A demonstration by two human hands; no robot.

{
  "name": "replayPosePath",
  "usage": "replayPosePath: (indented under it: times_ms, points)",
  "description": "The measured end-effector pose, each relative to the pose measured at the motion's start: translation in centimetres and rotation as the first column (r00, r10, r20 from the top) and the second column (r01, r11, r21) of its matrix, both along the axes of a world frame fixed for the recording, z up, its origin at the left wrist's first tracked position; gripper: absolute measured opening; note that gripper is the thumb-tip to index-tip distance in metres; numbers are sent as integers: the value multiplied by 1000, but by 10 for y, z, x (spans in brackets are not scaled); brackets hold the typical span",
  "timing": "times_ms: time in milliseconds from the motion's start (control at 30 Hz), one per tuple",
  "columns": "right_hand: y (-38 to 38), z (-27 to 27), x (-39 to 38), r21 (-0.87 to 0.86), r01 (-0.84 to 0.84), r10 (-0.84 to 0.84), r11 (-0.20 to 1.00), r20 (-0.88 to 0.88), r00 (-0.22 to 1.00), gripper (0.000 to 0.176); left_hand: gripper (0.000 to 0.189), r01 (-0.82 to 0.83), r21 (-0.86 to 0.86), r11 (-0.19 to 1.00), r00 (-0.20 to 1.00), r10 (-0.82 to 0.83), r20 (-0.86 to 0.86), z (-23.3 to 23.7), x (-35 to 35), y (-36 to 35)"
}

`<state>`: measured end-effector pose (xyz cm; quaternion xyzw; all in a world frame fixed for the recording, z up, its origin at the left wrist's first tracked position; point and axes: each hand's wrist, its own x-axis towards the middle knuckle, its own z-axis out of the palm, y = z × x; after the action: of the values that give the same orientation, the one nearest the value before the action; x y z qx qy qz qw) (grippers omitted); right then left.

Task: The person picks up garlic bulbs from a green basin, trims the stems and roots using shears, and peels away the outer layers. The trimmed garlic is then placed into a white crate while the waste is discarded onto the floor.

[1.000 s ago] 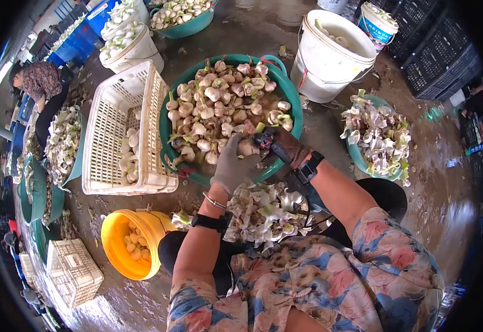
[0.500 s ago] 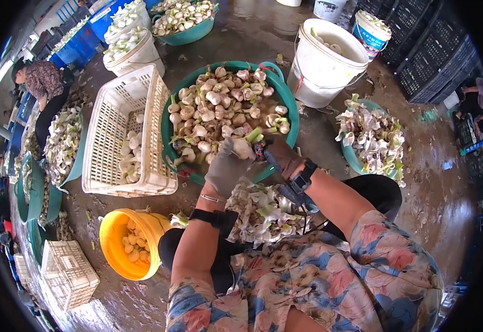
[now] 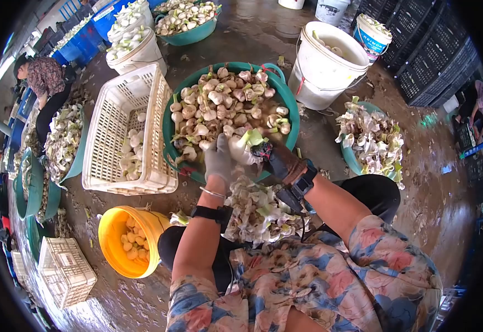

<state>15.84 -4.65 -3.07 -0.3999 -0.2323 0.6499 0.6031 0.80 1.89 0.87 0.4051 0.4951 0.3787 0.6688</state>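
My left hand, in a grey glove, is closed around a pale garlic bulb with a green stem, over the near rim of a green tub. Right against the bulb is my right hand, in a dark, dirty glove with its fingers curled. A dark, red-speckled patch shows at its fingertips; what it grips is hidden. Unpeeled garlic bulbs fill much of the tub, with brownish water at one side. Below my hands, loose garlic skins are heaped in front of my lap.
Left of the tub stands a white plastic crate holding some peeled bulbs. A yellow bucket with garlic is near my left knee. White bucket and a basin of skins are on the right. Co-workers sit at the edges.
The garlic bulb has turned, and its green stem end now points more upward. My left hand has shifted slightly, its fingers more upright. Both hands stay together at the tub's near rim.
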Motion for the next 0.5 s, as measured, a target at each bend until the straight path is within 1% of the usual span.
replayPosePath:
  times_ms: [33,67,100,133,167,200,233,267,300,333,367,400,433,467,500]
  points:
    - [-2,-9,3,111,-48,40,993,75,996,20,44,0,-2,1000,1000,0,0,-5,3,-4]
    - [2,-18,7,109,-48,39,993,77,996,20,39,53,324,945,982,11,-191,-10,5,-9]
    - [10,-18,8,149,-146,143,978,33,989,20,34,164,598,785,928,83,-363,-8,9,-15]
    - [14,-18,8,194,-242,248,951,-8,969,20,25,246,940,236,892,325,-315,-6,14,-16]
    - [7,-19,9,191,-243,249,951,-10,968,20,25,248,939,239,891,325,-318,-4,11,-19]
    - [-6,29,-4,78,-161,172,984,-173,970,20,25,201,718,666,974,-56,-220,-2,8,-22]
    - [-14,57,-10,-45,-89,70,995,-322,944,20,26,297,310,903,940,-334,72,0,7,-23]
    - [-11,36,-1,-44,-83,65,996,-323,944,20,23,334,240,912,918,-372,137,0,4,-18]
    - [-5,0,15,292,-112,38,950,247,968,21,23,337,237,911,918,-374,135,1,3,-19]
    - [0,-19,27,525,-309,-188,793,694,695,22,21,304,200,931,924,-340,175,3,2,-20]
    - [5,-17,36,527,-307,-189,792,691,698,22,19,272,161,949,929,-303,213,4,0,-21]
    - [12,-11,46,231,-281,23,932,734,679,24,19,275,144,951,913,-305,272,3,-1,-22]
    - [13,-1,50,-94,-240,235,966,705,669,25,19,281,146,948,911,-312,271,7,0,-24]
    - [8,7,48,-125,-155,192,980,799,569,24,20,299,84,951,876,-308,372,11,2,-26]
    - [7,4,45,-121,-152,187,981,800,570,24,21,316,23,949,834,-289,470,15,3,-26]
